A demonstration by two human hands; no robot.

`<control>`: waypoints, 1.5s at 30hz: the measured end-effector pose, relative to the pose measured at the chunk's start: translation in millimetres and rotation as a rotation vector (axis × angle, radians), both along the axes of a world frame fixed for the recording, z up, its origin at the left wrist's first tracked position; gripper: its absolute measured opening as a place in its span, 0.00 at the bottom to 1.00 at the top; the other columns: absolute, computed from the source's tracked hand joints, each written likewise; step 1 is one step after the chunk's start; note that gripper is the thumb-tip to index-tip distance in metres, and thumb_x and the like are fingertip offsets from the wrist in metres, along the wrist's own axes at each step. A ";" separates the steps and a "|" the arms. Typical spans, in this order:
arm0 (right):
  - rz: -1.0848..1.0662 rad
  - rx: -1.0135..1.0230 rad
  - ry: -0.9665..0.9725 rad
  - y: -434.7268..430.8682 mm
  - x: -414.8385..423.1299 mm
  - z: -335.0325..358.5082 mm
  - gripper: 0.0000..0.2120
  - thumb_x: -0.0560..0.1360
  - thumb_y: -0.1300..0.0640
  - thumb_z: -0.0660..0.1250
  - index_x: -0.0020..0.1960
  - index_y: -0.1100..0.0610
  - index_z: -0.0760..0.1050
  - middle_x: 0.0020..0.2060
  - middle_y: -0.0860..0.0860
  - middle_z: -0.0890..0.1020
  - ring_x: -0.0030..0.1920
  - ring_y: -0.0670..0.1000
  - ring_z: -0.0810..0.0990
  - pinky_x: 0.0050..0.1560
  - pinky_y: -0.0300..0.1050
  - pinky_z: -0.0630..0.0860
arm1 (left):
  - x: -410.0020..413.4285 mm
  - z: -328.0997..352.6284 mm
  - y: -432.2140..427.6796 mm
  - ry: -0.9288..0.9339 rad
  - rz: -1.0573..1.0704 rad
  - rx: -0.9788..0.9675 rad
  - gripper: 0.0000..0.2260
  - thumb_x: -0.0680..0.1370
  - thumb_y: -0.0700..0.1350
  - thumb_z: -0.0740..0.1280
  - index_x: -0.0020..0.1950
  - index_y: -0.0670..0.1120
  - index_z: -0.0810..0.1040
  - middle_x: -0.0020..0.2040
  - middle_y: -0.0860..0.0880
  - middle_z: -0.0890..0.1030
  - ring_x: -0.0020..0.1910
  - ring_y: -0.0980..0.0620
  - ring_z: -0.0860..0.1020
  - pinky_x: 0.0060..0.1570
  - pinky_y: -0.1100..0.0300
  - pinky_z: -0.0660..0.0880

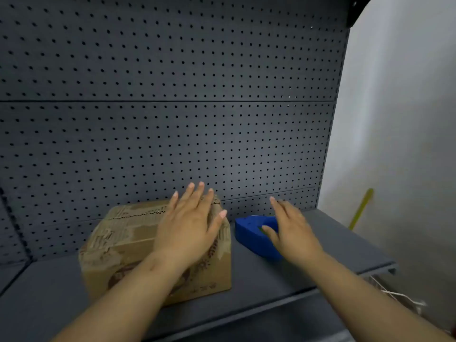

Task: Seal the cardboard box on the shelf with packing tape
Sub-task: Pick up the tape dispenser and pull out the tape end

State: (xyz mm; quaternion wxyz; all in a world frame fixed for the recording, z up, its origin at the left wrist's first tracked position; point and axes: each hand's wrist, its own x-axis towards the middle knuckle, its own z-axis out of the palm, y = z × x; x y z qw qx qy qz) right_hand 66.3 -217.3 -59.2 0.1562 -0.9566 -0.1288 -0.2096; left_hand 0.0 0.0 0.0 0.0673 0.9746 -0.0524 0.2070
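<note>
A brown cardboard box [123,245] with dark printing sits on the dark grey shelf [283,275], its top flaps folded down. My left hand [190,223] lies flat on the right part of the box top, fingers spread. To the right of the box lies a blue tape dispenser [251,233]. My right hand [293,230] hovers over the dispenser's right side with fingers extended, the thumb touching or just above its top; it grips nothing. No tape strip is visible on the box.
A dark pegboard back panel [172,107] rises behind the shelf. Right of the shelf stands a pale wall [399,119], with a yellow-green stick [361,208] leaning there and white wire [394,294] below the shelf's right end.
</note>
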 end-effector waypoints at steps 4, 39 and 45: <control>-0.134 -0.201 0.173 15.3 26.0 -30.1 0.36 0.79 0.43 0.54 0.77 0.55 0.40 0.76 0.57 0.51 0.76 0.56 0.48 0.75 0.52 0.42 | 6.1 -11.8 2.5 -0.069 -0.005 0.052 0.32 0.75 0.63 0.37 0.77 0.53 0.45 0.78 0.53 0.42 0.70 0.60 0.34 0.70 0.58 0.33; -0.020 -0.408 -0.144 -21.6 25.3 -6.2 0.44 0.55 0.50 0.72 0.69 0.54 0.65 0.44 0.59 0.74 0.43 0.61 0.75 0.46 0.57 0.74 | 9.2 -15.0 7.5 -0.015 -0.001 0.031 0.34 0.73 0.64 0.36 0.77 0.53 0.48 0.79 0.53 0.44 0.73 0.59 0.37 0.71 0.58 0.34; 0.147 -0.376 -0.437 -7.5 -0.4 78.9 0.43 0.55 0.48 0.69 0.69 0.54 0.62 0.40 0.57 0.72 0.38 0.58 0.74 0.42 0.52 0.74 | 9.5 14.1 26.1 0.032 0.006 -0.461 0.28 0.79 0.61 0.48 0.76 0.51 0.56 0.78 0.52 0.55 0.77 0.53 0.51 0.74 0.55 0.48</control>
